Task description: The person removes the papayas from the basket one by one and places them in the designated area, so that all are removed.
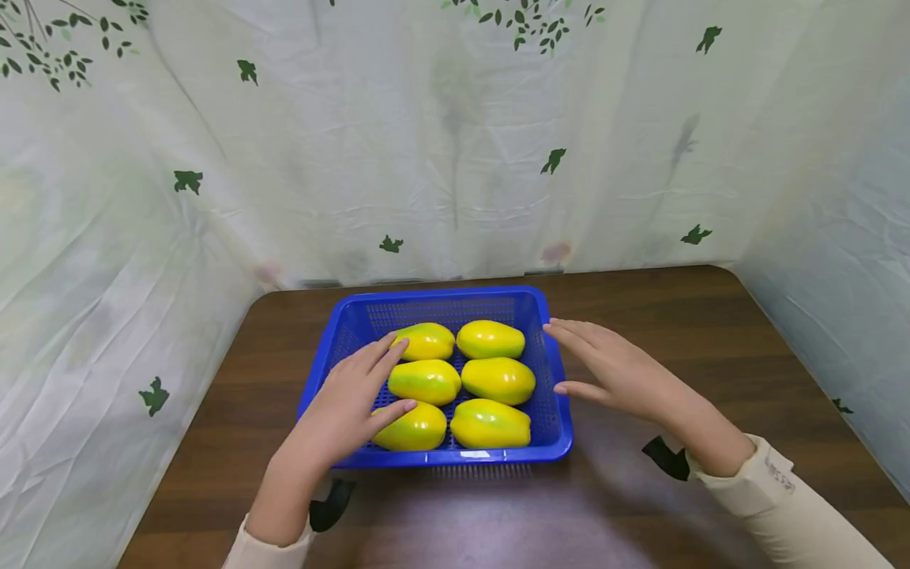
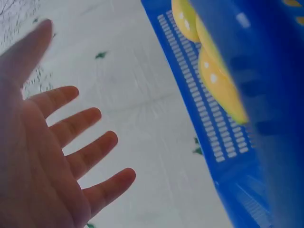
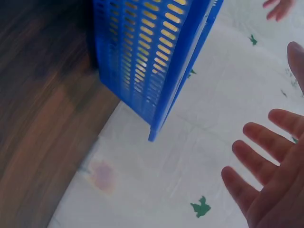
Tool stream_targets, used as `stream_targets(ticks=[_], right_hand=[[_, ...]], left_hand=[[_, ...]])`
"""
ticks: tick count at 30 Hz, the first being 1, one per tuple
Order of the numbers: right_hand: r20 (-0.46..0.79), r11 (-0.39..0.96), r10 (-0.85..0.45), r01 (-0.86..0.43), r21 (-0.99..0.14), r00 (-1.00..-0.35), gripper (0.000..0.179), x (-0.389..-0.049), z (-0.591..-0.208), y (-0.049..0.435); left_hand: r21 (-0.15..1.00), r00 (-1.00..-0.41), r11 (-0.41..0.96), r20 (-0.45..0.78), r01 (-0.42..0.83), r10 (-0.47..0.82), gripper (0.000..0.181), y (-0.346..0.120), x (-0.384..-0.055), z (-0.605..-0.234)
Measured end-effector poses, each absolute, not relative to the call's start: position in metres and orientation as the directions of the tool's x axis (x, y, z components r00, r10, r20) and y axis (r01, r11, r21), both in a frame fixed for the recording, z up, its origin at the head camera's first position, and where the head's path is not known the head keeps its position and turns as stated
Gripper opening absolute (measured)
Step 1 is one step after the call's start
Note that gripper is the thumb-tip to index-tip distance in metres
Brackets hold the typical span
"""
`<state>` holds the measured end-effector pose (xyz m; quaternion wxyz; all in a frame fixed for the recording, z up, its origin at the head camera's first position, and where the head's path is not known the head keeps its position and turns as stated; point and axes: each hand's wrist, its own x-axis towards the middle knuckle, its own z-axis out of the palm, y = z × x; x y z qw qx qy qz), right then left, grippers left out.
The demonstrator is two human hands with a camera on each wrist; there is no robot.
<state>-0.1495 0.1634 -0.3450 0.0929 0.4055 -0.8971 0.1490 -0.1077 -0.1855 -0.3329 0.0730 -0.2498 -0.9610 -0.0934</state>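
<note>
A blue plastic basket (image 1: 455, 457) with perforated sides stands on the table, holding several glossy yellow-green papaya-like fruits (image 1: 490, 424) in two columns. My left hand (image 1: 341, 403) hovers over the basket's left side, its fingers spread and partly covering the left fruits. Beyond the right rim, my right hand (image 1: 618, 367) is held with fingers extended and the thumb apart. In the left wrist view, the left palm (image 2: 42, 156) faces the camera, apart from the basket. The right wrist view likewise has a gap between the right hand (image 3: 280, 185) and the basket wall (image 3: 137, 95).
The brown wooden table (image 1: 498, 521) extends around the basket on both sides and in front. White cloth (image 1: 455, 158) with green leaf and bird shapes hangs behind and at the sides. Dark pieces (image 1: 332, 506) show by both wrists.
</note>
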Motion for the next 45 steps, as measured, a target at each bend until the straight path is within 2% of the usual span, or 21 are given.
stream_targets(ticks=[7, 14, 24, 32, 39, 45], right_hand=[[0.268, 0.612, -0.691, -0.740, -0.277, -0.672, 0.069, -0.152, -0.346, 0.150], [0.253, 0.602, -0.681, -0.722, -0.340, -0.687, 0.067, -0.160, -0.355, 0.134], [0.171, 0.588, -0.653, -0.636, -0.500, -0.738, 0.065, -0.175, -0.370, 0.115], [0.086, 0.608, -0.643, -0.575, -0.547, -0.761, 0.064, -0.185, -0.378, 0.099], [0.030, 0.626, -0.648, -0.555, -0.548, -0.761, 0.064, -0.191, -0.383, 0.087], [-0.020, 0.650, -0.653, -0.546, -0.529, -0.757, 0.064, -0.193, -0.385, 0.080]], left_hand=[[0.239, -0.929, 0.905, 0.206, 0.351, 0.306, 0.065, -0.211, -0.103, -0.343], [0.375, -0.981, 0.916, 0.180, 0.139, 0.075, 0.062, -0.236, -0.094, -0.355], [0.545, -0.984, 0.835, 0.092, -0.082, -0.156, 0.063, -0.258, -0.084, -0.384], [0.728, -0.970, 0.671, 0.036, -0.139, -0.241, 0.058, -0.265, -0.084, -0.406], [0.732, -0.932, 0.668, 0.137, -0.134, -0.336, 0.044, -0.313, -0.109, -0.502], [0.751, -0.915, 0.646, 0.154, -0.137, -0.374, 0.041, -0.319, -0.113, -0.520]])
